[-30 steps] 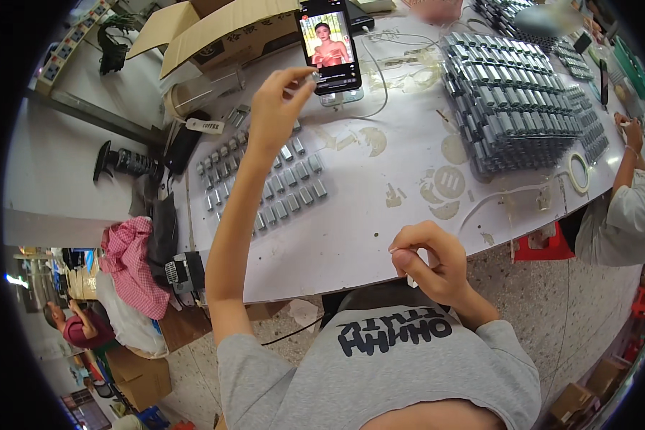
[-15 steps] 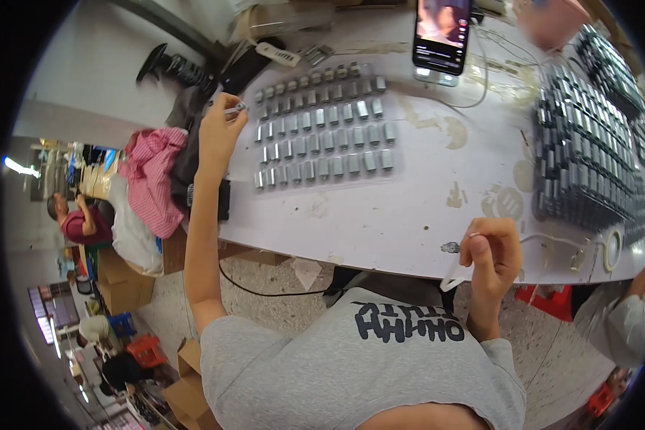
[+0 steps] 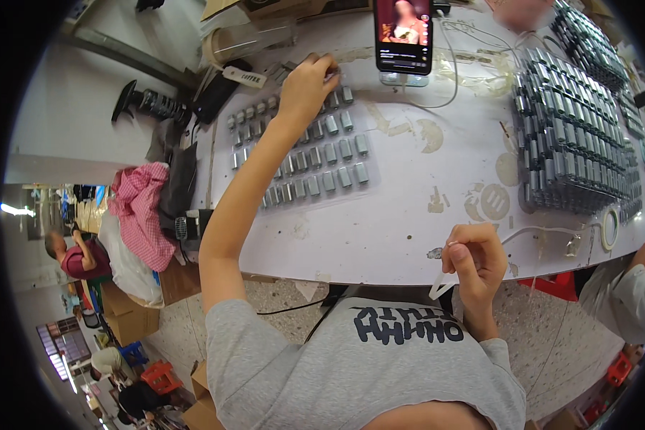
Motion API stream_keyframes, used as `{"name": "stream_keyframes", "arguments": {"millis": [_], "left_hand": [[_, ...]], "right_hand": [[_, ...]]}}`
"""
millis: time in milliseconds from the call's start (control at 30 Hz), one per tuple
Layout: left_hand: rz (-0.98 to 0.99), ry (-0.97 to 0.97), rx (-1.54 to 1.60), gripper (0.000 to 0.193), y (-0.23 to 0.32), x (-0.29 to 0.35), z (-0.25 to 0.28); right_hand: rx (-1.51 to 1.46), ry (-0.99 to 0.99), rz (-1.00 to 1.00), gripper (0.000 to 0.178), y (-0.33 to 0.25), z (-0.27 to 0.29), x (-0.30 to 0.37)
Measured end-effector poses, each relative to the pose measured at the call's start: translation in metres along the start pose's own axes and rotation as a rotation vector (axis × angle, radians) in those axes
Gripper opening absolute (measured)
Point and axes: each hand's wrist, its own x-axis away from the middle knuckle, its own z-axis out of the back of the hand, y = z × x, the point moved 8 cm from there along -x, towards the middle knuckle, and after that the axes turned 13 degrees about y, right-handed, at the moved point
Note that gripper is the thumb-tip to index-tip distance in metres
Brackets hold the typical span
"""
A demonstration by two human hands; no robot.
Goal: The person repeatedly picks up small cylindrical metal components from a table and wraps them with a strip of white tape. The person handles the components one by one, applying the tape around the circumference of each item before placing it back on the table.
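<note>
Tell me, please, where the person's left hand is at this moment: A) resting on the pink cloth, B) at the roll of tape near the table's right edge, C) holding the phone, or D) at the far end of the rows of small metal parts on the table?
D: the left hand is stretched out to the far end of the rows of small metal parts on the white table, beside the propped phone, not on it.
</note>
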Motion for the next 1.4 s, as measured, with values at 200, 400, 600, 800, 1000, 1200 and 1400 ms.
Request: {"name": "stream_keyframes", "arguments": {"millis": [200, 400, 600, 800, 1000, 1200, 1400], "left_hand": [[-0.172, 0.049, -0.234, 0.018, 0.011, 0.01, -0.002], [-0.242, -0.03, -0.181, 0.012, 0.015, 0.012, -0.001], [-0.259, -0.121, -0.181, 0.018, 0.029, 0.013, -0.002], [-0.17, -0.31, -0.02, 0.028, 0.022, 0.009, -0.009], [-0.05, -0.423, 0.076, 0.03, 0.026, 0.007, -0.011], [-0.138, -0.306, 0.067, 0.023, 0.036, 0.02, 0.003], [0.116, -0.264, 0.124, 0.018, 0.052, 0.041, 0.044]], "right_hand": [[-0.021, 0.033, -0.014, 0.005, 0.001, 0.013, -0.003], [-0.015, 0.016, -0.004, 0.005, -0.002, 0.013, -0.001], [-0.047, 0.0, -0.009, 0.005, -0.001, 0.014, -0.001], [-0.25, 0.002, -0.05, 0.006, -0.01, 0.014, -0.002], [-0.249, -0.015, -0.066, 0.008, -0.008, 0.013, 0.001], [-0.215, -0.068, -0.124, 0.013, -0.014, 0.009, 0.005], [-0.243, -0.167, -0.165, 0.015, -0.038, -0.009, 0.013]]}}
